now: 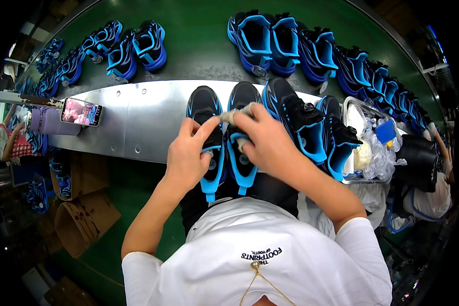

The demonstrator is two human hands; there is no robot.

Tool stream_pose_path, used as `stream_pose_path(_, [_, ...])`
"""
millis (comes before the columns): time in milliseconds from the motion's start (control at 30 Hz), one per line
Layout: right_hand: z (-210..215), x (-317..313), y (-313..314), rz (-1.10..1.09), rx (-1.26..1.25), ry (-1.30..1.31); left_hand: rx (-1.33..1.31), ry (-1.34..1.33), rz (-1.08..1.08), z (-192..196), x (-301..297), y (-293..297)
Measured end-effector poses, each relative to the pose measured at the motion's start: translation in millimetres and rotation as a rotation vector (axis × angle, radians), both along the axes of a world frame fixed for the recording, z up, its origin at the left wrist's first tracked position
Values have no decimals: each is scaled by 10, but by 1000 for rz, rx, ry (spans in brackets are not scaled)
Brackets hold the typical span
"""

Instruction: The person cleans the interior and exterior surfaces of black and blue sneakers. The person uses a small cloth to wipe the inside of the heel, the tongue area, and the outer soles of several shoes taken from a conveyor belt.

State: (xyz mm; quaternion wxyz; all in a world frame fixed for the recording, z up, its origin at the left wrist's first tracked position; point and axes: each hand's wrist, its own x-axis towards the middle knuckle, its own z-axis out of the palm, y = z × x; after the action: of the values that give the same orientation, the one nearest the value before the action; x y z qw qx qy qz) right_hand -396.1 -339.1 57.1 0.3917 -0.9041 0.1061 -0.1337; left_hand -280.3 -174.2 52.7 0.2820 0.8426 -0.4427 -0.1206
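So there's a black-and-blue pair on the metal bench [104, 122], toes pointing away. Left hand [184, 153] is half-curled at the left shoe [204, 102]'s opening, right hand [265, 137] bends taped fingers [228, 118] over the right shoe [244, 94]. Can't tell if either's actually gripping anything, tbh.

A long, flat green surface with a soft pale sheen [199, 35] spans the upper part of the view, edged at upper right by a narrow silver metal rail [387, 29]. Along its near side runs a brushed silver metal worktop [107, 120], seamed and dotted with screws. Below lies a dark green floor [137, 191], where an open brown cardboard box [103, 220] lies tilted at lower left. A thin blue-white streak of light [435, 38] glows at far upper right, amid dim surroundings.
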Motion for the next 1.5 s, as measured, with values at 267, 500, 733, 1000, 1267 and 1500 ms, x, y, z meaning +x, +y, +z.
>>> stream_pose_path(267, [-138, -438, 49, 155, -362, -51, 88, -265, -212, 18, -202, 250])
stream_pose_path(500, [-216, -275, 222, 15, -96, -22, 119, -210, -178, 25, -59, 47])
stream_pose_path(733, [-216, -384, 464, -25, -77, 38, 74, -113, -136, -44, -30, 1])
stream_pose_path(1000, [-86, -53, -88, 165, -388, 87, -80, -118, -159, -107, 9, -2])
stream_pose_path(1267, [-10, -153, -190, 139, -113, 111, -38, 224, -238, 17, 202, 20])
stream_pose_path(1500, [-66, -125, -225, 60, -307, 89, -157, 373, -180, -15, 197, 75])
